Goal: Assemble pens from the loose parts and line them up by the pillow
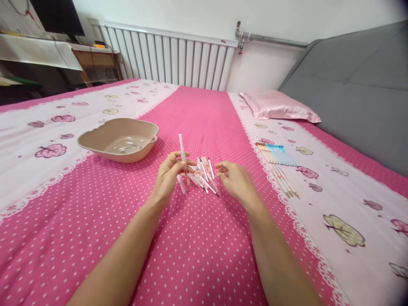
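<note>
I've got L hand (pixel 168 174) pinched shut on a white pen tube (pixel 182 148), stood upright prob. to keep it clear of the loose pen parts (pixel 204 176) btw both hands, R hand (pixel 234 178) half-open, empty, fingertips at them; bowl (pixel 95 136) at 10 o'clock, pen row (pixel 276 154) at 2.

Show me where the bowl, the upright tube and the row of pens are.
bowl (pixel 127 156), head view, front outer wall.
tube (pixel 181 144), head view, upper half of its shaft.
row of pens (pixel 277 154), head view, middle of the row.
</note>
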A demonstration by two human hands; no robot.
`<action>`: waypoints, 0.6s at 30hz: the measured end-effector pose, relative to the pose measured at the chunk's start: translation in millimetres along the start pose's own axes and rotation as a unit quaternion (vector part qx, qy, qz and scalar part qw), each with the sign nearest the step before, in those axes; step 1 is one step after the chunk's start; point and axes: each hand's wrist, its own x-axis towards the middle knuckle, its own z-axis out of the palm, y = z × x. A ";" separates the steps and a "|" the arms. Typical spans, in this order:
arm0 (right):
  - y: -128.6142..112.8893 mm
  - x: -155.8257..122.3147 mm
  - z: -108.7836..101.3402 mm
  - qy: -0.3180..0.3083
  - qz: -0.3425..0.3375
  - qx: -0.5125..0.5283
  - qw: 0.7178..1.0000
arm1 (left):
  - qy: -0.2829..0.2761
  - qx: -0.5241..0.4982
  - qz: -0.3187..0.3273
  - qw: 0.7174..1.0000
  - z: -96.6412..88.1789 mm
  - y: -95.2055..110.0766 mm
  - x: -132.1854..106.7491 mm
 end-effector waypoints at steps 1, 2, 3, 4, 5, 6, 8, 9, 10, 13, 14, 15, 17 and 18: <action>1.0 0.7 4.2 -0.018 0.010 -0.026 0.999 | 0.014 0.004 0.004 1.000 -0.5 -0.7 0.7; 1.6 1.2 8.2 -0.033 0.018 -0.050 0.998 | 0.025 0.009 0.008 1.000 -0.7 -1.2 1.3; 2.0 1.5 12.0 -0.046 0.024 -0.072 0.996 | 0.034 0.015 0.013 0.999 -0.6 -1.5 1.6; 2.2 1.8 15.3 -0.056 0.028 -0.092 0.994 | 0.044 0.021 0.017 0.999 -0.4 -1.6 1.9; 2.4 2.0 18.1 -0.064 0.032 -0.110 0.991 | 0.052 0.025 0.020 0.998 -0.1 -1.4 2.0; 2.9 2.3 20.5 -0.068 0.037 -0.126 0.989 | 0.059 0.028 0.021 0.998 0.1 -1.2 2.2; 4.4 3.2 24.0 -0.072 0.040 -0.148 0.986 | 0.072 0.026 0.023 0.997 0.4 -0.9 2.4; 5.5 3.8 25.3 -0.072 0.041 -0.154 0.985 | 0.076 0.024 0.024 0.997 0.3 -1.0 2.4; 6.7 4.3 26.3 -0.070 0.040 -0.155 0.985 | 0.078 0.022 0.025 0.996 0.2 -1.1 2.5; 10.3 5.4 28.0 -0.058 0.024 -0.152 0.986 | 0.083 0.020 0.028 0.996 -0.3 -1.8 2.5; 11.2 5.5 28.1 -0.054 0.022 -0.151 0.987 | 0.083 0.020 0.028 0.996 -0.5 -2.0 2.4; 11.8 5.5 27.9 -0.051 0.020 -0.151 0.987 | 0.085 0.020 0.028 0.996 -0.6 -2.1 2.3; 12.5 5.2 27.0 -0.051 0.023 -0.154 0.987 | 0.088 0.019 0.030 0.996 -0.7 -2.2 2.2; 12.5 5.0 26.3 -0.053 0.024 -0.154 0.986 | 0.089 0.020 0.030 0.995 -0.7 -2.2 2.1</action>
